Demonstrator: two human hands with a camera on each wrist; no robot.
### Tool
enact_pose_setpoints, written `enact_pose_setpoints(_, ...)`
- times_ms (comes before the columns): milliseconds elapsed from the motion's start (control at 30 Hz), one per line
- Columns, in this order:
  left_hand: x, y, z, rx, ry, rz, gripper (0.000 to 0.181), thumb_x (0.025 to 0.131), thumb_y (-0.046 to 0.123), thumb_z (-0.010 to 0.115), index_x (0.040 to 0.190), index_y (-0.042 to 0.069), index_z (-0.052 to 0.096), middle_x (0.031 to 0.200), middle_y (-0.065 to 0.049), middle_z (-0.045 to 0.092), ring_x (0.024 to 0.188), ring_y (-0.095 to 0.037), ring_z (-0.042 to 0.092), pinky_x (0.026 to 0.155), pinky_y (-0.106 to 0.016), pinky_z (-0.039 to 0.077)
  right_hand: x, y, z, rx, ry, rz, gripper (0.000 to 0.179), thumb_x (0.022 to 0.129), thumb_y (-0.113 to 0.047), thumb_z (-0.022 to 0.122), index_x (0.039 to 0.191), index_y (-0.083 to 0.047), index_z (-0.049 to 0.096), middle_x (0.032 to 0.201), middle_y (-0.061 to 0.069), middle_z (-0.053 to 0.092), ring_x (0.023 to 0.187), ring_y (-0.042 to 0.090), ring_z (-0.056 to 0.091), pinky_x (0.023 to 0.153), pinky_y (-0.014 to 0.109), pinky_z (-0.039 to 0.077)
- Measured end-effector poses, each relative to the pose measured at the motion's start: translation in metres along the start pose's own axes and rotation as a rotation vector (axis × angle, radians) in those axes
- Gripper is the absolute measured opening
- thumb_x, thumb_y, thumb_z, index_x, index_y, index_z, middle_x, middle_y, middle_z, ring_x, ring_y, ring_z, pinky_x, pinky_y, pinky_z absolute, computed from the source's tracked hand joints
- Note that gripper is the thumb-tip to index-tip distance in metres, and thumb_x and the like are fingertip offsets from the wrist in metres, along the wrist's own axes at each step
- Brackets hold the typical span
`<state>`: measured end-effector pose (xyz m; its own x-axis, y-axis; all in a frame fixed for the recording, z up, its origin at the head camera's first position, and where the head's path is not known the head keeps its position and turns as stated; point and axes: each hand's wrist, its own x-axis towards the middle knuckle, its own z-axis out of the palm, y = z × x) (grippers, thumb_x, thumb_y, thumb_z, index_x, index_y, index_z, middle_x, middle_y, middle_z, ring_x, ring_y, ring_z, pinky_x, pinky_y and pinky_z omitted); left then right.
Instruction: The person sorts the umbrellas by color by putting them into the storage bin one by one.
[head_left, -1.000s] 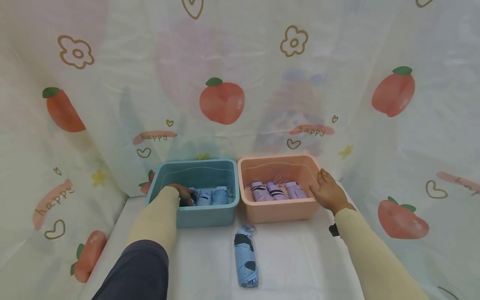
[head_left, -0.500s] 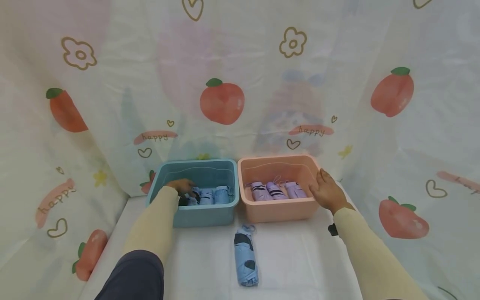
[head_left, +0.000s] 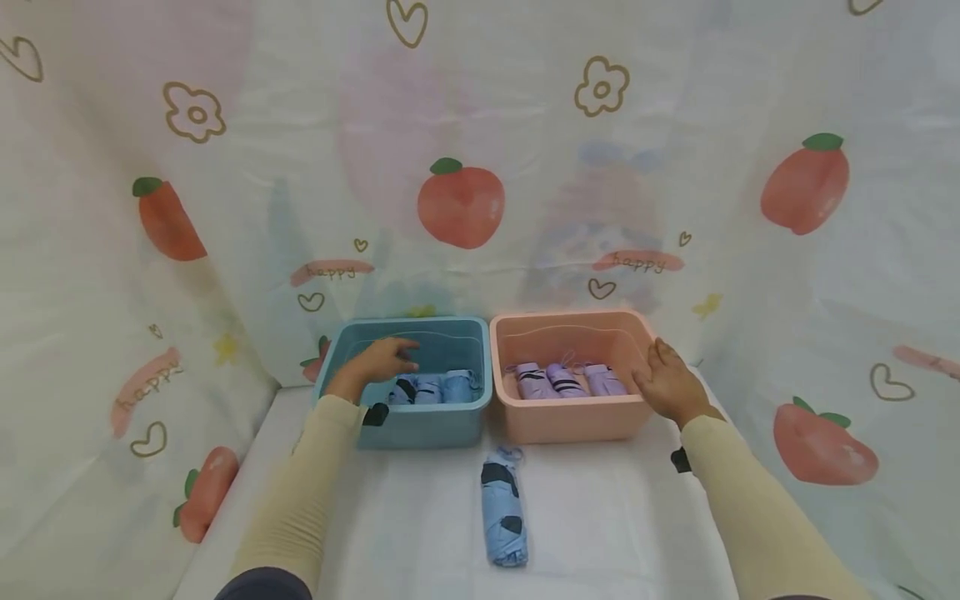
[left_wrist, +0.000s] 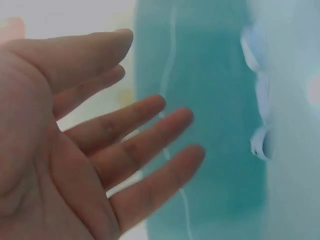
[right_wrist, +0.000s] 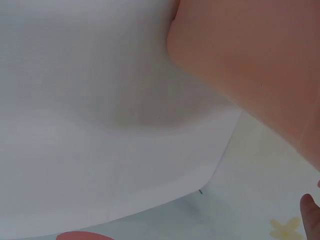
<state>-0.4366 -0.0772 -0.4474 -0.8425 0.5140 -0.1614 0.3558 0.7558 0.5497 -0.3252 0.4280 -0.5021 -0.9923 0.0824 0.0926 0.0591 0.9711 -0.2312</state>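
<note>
My left hand [head_left: 381, 360] is over the teal bin [head_left: 423, 427], fingers spread and nothing in them; the left wrist view shows the bare palm [left_wrist: 75, 165]. Inside that bin lie three folded blue umbrellas [head_left: 429, 389], side by side. My right hand [head_left: 670, 383] rests with straight fingers against the right side of the pink bin [head_left: 573, 423]. Three folded purple umbrellas [head_left: 566, 382] lie in the pink bin. Another folded blue umbrella [head_left: 504, 510] with black patches lies on the table in front of the bins. Only a fingertip [right_wrist: 311, 217] shows in the right wrist view.
Both bins stand next to each other at the back of the white table [head_left: 600, 517]. A printed curtain [head_left: 525, 167] with fruit and flowers hangs close behind them and along both sides.
My left hand has come up out of the teal bin, letting go of the leftmost blue umbrella, and its fingers have spread. My right hand stays at the pink bin. The head view has shifted slightly.
</note>
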Motion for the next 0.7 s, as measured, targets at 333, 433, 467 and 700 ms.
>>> enact_pose_setpoints(333,-0.055,0.013,0.032,-0.155,0.331,0.103,0.040,0.086,0.035,0.058,0.125,0.028,0.051,0.108,0.008,0.059,0.091,-0.011,0.057,0.068,-0.033,0.049,0.001,0.002,-0.002,-0.001,0.004,-0.037,0.082,0.091,-0.055,0.016,0.136,0.013,0.010,0.143,0.027,0.004,0.129,0.042,0.005,0.101,0.053,0.009)
enact_pose_setpoints(433,-0.067,0.014,0.044,-0.231,0.404,0.148,0.035,0.084,0.038,0.059,0.119,0.031,0.056,0.099,0.011,0.060,0.083,-0.008,0.058,0.063,-0.030,0.049,0.001,0.004,-0.001,0.004,-0.009,-0.035,0.084,0.090,-0.057,0.015,0.136,0.013,0.008,0.143,0.027,0.002,0.129,0.042,0.003,0.101,0.054,0.007)
enact_pose_setpoints(467,-0.070,0.014,0.049,-0.249,0.425,0.163,0.033,0.084,0.035,0.060,0.116,0.030,0.058,0.097,0.010,0.061,0.081,-0.008,0.057,0.062,-0.029,0.048,0.001,0.005,-0.001,0.006,-0.017,-0.041,0.084,0.090,-0.057,0.015,0.136,0.013,0.007,0.143,0.027,0.000,0.129,0.042,0.002,0.101,0.054,0.007)
enact_pose_setpoints(700,-0.087,0.014,0.083,-0.251,0.392,0.186,0.031,0.085,0.025,0.061,0.116,0.023,0.060,0.097,0.009,0.062,0.080,-0.006,0.058,0.067,-0.027,0.048,0.001,0.001,-0.005,-0.029,-0.041,-0.075,0.089,0.089,-0.060,0.015,0.135,0.015,0.007,0.142,0.030,-0.001,0.129,0.044,-0.002,0.100,0.056,0.005)
